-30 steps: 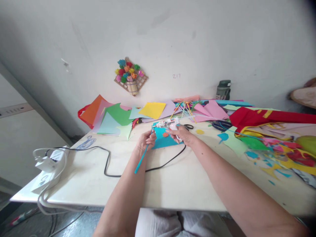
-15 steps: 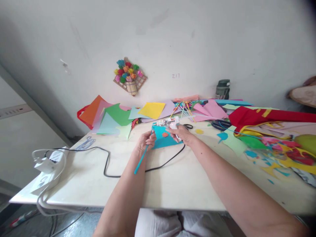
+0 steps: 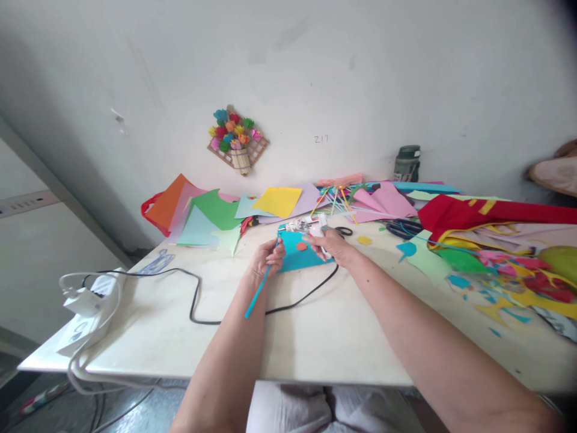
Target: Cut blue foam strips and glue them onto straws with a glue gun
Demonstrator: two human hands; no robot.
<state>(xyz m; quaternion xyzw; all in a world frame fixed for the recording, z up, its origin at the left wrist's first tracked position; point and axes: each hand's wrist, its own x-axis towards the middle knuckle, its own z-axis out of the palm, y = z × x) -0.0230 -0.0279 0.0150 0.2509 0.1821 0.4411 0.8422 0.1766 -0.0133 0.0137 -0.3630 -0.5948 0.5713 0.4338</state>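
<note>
My left hand (image 3: 269,257) is closed around a thin blue paper strip (image 3: 256,297), whose lower end hangs down over my forearm. In my right hand (image 3: 332,243) is a white hot glue gun (image 3: 321,227), its handle gripped by my fingers. The gun's nozzle points left and lies close to the upper tip of the strip, above my left fingers; whether they touch I cannot tell. Below both hands lies a blue paper sheet (image 3: 295,260) with a small orange paper piece (image 3: 302,246) on it.
A black cord (image 3: 297,304) crosses the table to the power strip (image 3: 90,319) at left. Coloured paper sheets (image 3: 211,210) line the wall. Scissors (image 3: 344,231) lie behind my right hand. Paper scraps (image 3: 487,294) spread at right, and a dark green bottle (image 3: 406,163) stands behind.
</note>
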